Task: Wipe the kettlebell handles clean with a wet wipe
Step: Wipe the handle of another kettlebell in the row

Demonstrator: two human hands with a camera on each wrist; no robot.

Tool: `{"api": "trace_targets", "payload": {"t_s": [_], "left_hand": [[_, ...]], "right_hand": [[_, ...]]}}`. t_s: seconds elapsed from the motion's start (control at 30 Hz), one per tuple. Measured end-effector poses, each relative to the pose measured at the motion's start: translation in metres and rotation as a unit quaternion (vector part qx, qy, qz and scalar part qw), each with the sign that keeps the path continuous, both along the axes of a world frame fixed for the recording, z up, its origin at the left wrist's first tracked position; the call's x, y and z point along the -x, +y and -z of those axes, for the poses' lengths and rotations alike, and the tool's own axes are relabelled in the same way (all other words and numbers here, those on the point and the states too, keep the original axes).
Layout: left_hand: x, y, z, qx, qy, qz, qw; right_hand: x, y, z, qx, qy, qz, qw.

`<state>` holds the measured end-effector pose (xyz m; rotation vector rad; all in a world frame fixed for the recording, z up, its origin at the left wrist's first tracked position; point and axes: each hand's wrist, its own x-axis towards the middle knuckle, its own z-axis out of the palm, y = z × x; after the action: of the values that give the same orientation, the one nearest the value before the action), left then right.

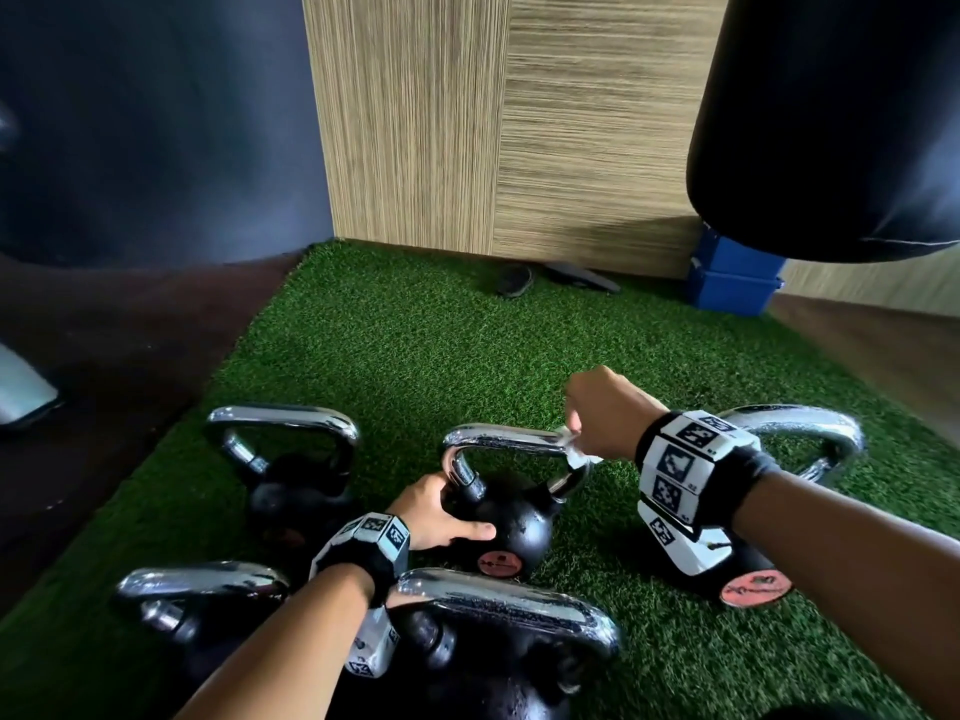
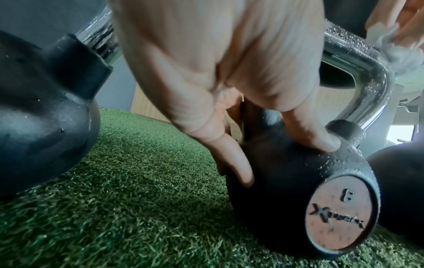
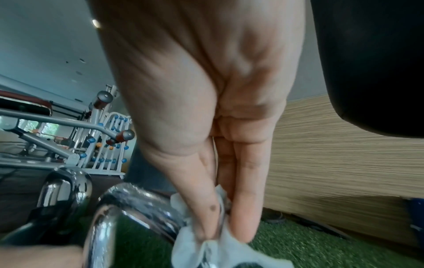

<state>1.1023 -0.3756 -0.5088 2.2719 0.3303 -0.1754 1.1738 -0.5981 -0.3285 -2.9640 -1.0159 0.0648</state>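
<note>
A black kettlebell (image 1: pixel 517 522) with a chrome handle (image 1: pixel 506 440) stands on the green turf in the middle of the head view. My left hand (image 1: pixel 441 517) grips its body at the left handle base, thumb (image 2: pixel 321 141) pressed on the ball (image 2: pixel 286 190). My right hand (image 1: pixel 597 413) pinches a white wet wipe (image 1: pixel 574 446) wrapped round the right bend of that handle. The right wrist view shows the fingers (image 3: pixel 243 208) squeezing the wipe (image 3: pixel 220 243) onto the chrome bar (image 3: pixel 142 201). Droplets cover the handle (image 2: pixel 358 54) beside the wipe (image 2: pixel 394 54).
Other chrome-handled kettlebells crowd round: back left (image 1: pixel 291 459), front left (image 1: pixel 202 589), nearest me (image 1: pixel 498 615), and right (image 1: pixel 800 433) under my right wrist. A black punching bag (image 1: pixel 831 122) hangs top right. A blue box (image 1: pixel 737 278) and wood wall (image 1: pixel 519 122) lie beyond open turf (image 1: pixel 415 345).
</note>
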Motion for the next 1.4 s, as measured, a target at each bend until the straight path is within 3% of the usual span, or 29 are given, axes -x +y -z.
{"api": "trace_targets", "payload": {"t_s": [0.2, 0.53, 0.67, 0.93, 1.1, 1.17, 1.23, 1.33, 1.4], "left_hand": [[0.000, 0.000, -0.002, -0.019, 0.014, -0.003, 1.000], [0.002, -0.004, -0.007, -0.045, 0.024, -0.005, 0.999], [0.002, -0.004, -0.006, -0.062, 0.030, -0.001, 0.998], [0.005, -0.008, -0.010, -0.079, 0.032, 0.028, 0.996], [0.009, -0.002, -0.014, 0.000, 0.085, 0.035, 0.996], [0.009, 0.003, -0.025, 0.041, 0.094, 0.012, 0.995], [0.009, 0.008, -0.043, 0.030, 0.044, -0.004, 0.999], [0.012, 0.012, -0.092, -0.076, -0.092, -0.027, 0.993], [0.015, 0.009, -0.124, -0.061, -0.204, -0.019, 0.977]], "right_hand": [[0.001, -0.011, 0.001, -0.045, 0.020, 0.024, 0.999], [-0.010, -0.020, 0.015, 0.002, 0.123, 0.082, 0.989], [-0.022, -0.031, 0.022, -0.091, 0.183, 0.097, 0.974], [-0.025, -0.028, 0.061, -0.132, 0.302, 0.154, 0.931], [-0.021, -0.024, 0.073, -0.196, 0.346, 0.206, 0.894], [-0.025, -0.027, 0.069, -0.182, 0.326, 0.207, 0.904], [-0.032, -0.030, 0.057, -0.153, 0.257, 0.211, 0.931], [-0.037, -0.033, 0.021, -0.107, 0.116, 0.183, 0.970], [-0.035, -0.030, -0.005, -0.145, 0.060, 0.130, 0.979]]}}
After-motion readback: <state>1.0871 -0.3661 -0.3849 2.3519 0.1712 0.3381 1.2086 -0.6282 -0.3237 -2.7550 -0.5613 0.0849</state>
